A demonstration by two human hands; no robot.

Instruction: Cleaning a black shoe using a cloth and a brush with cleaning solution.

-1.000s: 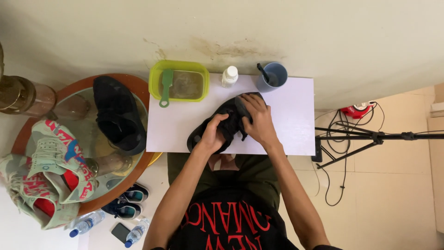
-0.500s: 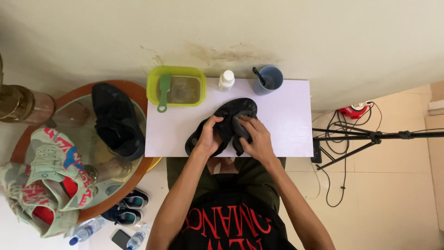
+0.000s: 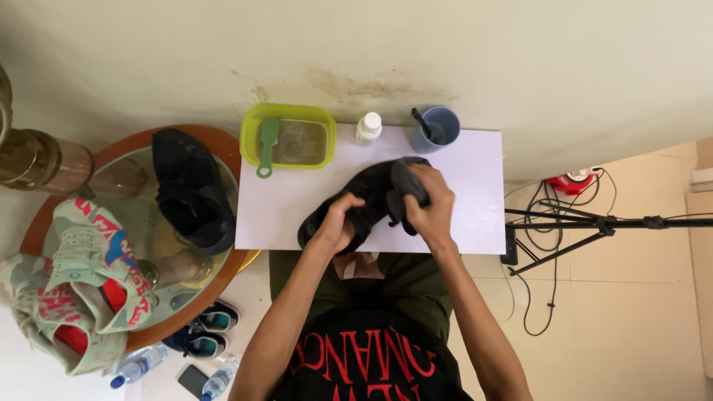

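Note:
A black shoe [image 3: 365, 199] lies slanted on the white table [image 3: 475, 186] in front of me. My left hand [image 3: 336, 225] grips its lower left end. My right hand [image 3: 432, 209] presses a dark grey cloth [image 3: 405, 184] against the shoe's upper right part, fingers curled around the cloth. Both forearms reach in from the bottom of the view.
At the table's far edge stand a green tub [image 3: 288, 113] with a green brush [image 3: 266, 145], a white bottle [image 3: 368, 128] and a blue cup [image 3: 438, 128]. Left is a round glass table [image 3: 134, 148] bearing another black shoe [image 3: 189, 189] and pale green sneakers [image 3: 82, 271]. A tripod [image 3: 594, 223] and cables lie right.
My right hand has slid with the cloth along the shoe's upper part, from its far end back toward me. My left hand keeps its hold on the shoe.

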